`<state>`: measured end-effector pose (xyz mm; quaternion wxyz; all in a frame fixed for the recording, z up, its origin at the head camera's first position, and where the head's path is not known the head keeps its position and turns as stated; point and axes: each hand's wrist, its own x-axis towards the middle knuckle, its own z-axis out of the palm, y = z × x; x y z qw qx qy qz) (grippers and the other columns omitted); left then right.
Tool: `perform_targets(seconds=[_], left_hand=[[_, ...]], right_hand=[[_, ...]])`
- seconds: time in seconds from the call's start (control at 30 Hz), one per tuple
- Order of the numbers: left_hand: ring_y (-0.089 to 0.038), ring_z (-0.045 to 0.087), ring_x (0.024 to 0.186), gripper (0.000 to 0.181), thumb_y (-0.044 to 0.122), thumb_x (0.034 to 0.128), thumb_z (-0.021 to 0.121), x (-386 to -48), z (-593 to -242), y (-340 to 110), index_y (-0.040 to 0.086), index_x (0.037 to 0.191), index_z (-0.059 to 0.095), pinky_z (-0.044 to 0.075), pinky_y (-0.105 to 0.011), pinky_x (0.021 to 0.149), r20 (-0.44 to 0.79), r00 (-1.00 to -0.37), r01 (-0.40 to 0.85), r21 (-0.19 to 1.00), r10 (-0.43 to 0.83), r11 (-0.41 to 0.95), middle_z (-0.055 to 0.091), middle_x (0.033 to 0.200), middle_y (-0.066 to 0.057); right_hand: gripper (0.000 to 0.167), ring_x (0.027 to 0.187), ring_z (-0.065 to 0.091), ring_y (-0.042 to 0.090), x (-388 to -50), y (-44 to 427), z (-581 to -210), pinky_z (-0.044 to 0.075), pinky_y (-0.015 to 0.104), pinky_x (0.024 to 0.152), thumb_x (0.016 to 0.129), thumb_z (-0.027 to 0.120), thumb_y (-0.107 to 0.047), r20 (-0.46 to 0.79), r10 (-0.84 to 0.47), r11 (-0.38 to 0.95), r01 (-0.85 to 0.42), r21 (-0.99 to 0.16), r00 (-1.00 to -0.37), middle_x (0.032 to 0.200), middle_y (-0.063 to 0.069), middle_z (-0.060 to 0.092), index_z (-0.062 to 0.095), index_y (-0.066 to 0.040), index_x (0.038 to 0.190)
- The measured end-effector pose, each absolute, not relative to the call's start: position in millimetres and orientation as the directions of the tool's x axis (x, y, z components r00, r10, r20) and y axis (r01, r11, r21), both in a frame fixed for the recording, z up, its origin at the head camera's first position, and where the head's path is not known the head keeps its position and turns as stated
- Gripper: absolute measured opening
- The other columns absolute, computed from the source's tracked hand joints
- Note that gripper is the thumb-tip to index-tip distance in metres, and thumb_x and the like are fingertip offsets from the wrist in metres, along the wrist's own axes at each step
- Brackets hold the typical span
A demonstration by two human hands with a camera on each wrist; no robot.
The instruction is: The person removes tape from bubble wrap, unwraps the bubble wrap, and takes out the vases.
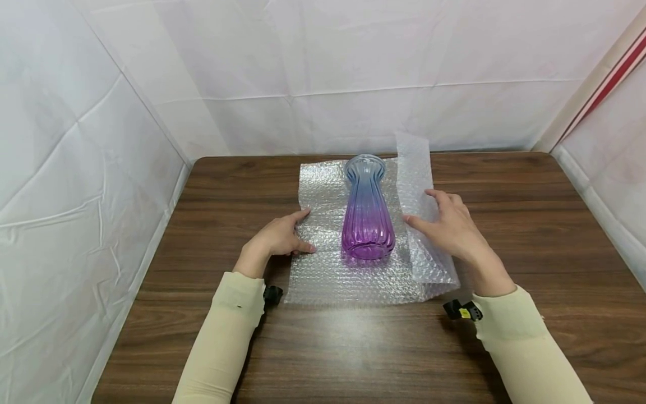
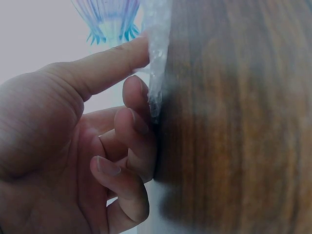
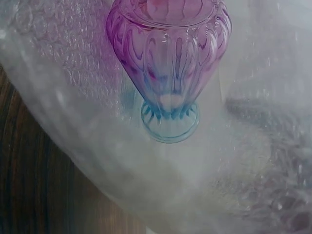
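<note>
A ribbed glass vase (image 1: 368, 216), blue at its neck and purple at its base, lies on a sheet of bubble wrap (image 1: 323, 275) with its mouth toward the back. My left hand (image 1: 275, 237) rests at the sheet's left edge, thumb and forefinger spread apart; the left wrist view shows the thumb on the wrap (image 2: 158, 53) and the other fingers loosely bent. With thumb and forefinger spread, my right hand (image 1: 456, 227) touches the raised right flap (image 1: 416, 185). The right wrist view shows the vase (image 3: 170, 58) and the wrap (image 3: 68, 112), with no hand visible.
The brown wooden table (image 1: 353, 348) extends around the sheet on both sides and in front. White cloth walls (image 1: 303, 73) stand behind the table and at its sides. A red strip (image 1: 613, 81) runs along the right back corner.
</note>
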<state>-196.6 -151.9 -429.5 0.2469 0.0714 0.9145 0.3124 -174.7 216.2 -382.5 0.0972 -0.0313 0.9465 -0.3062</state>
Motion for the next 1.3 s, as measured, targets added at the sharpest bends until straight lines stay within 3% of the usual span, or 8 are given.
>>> perform_targets(seconds=[0.4,1.03,1.3], left_hand=[[-0.017,0.064,0.064,0.106,0.035,0.0846,0.087,-197,-429,-152,0.031,0.167,0.02,0.046,-0.046,0.107,-0.412,-0.868,-0.028,0.599,0.278,0.801,0.068,0.074,-0.003],[-0.016,0.063,0.062,0.107,0.034,0.0839,0.088,-198,-429,-153,0.031,0.167,0.021,0.049,-0.042,0.099,-0.415,-0.863,-0.039,0.623,0.288,0.781,0.068,0.072,-0.003],[-0.016,0.063,0.063,0.106,0.035,0.0846,0.087,-197,-431,-152,0.033,0.167,0.021,0.048,-0.044,0.101,-0.414,-0.866,-0.034,0.611,0.282,0.791,0.07,0.077,-0.002]], right_hand=[[0.097,0.15,0.024,0.054,-174,221,-383,0.028,0.074,0.114,0.096,0.06,-0.065,-0.182,-0.118,0.803,0.014,-0.596,-0.976,0.164,0.033,0.019,0.017,-0.016,0.167],[0.09,0.141,0.036,0.051,-175,230,-390,0.034,0.071,0.11,0.101,0.058,-0.056,-0.163,-0.127,0.806,-0.006,-0.592,-0.978,0.158,0.034,0.029,0.017,-0.011,0.167],[0.085,0.135,0.041,0.05,-176,234,-394,0.039,0.072,0.102,0.102,0.059,-0.051,-0.144,-0.136,0.793,-0.02,-0.608,-0.98,0.155,0.033,0.033,0.014,-0.024,0.168]])
